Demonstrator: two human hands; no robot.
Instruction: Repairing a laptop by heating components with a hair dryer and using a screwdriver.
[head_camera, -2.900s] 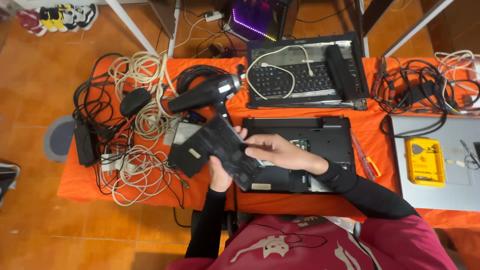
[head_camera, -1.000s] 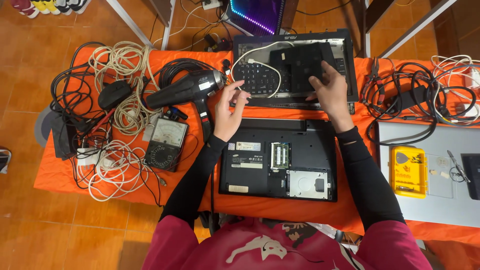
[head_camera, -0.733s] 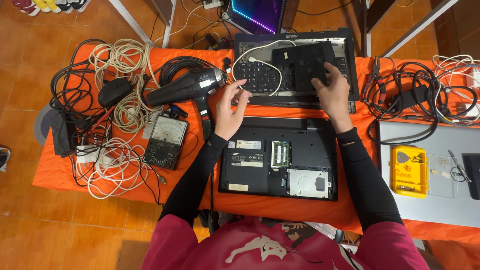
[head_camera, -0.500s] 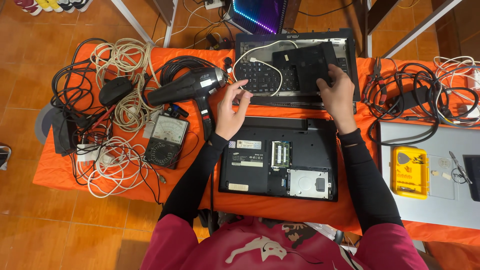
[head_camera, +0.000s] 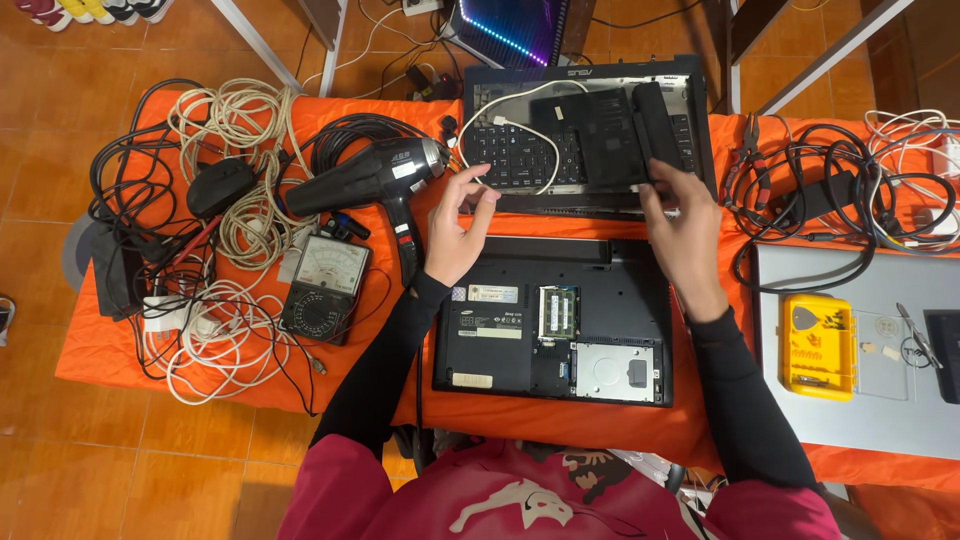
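Black plastic, the cover panel (head_camera: 600, 135) now rests on the upper laptop (head_camera: 585, 125), no longer held over the opened laptop (head_camera: 555, 320). The right hand (head_camera: 685, 235) has drawn back just below it, fingers loosely curled and empty; the left hand (head_camera: 458, 225) hovers open beside the keyboard, gripping nothing, on the orange table (head_camera: 120, 345).

right hand (head_camera: 688, 232) fingers: hidden | grey laptop (head_camera: 870, 400): cut off right

The table cloth (head_camera: 560, 420) is orange fabric, slightly creased. The open laptop base (head_camera: 500, 340) is matt black plastic, with a bare metal drive (head_camera: 612, 372) set in it. The hair dryer (head_camera: 370, 178) looks like smooth, faintly glossy black plastic. The sleeves (head_camera: 385, 365) are matt black cloth.
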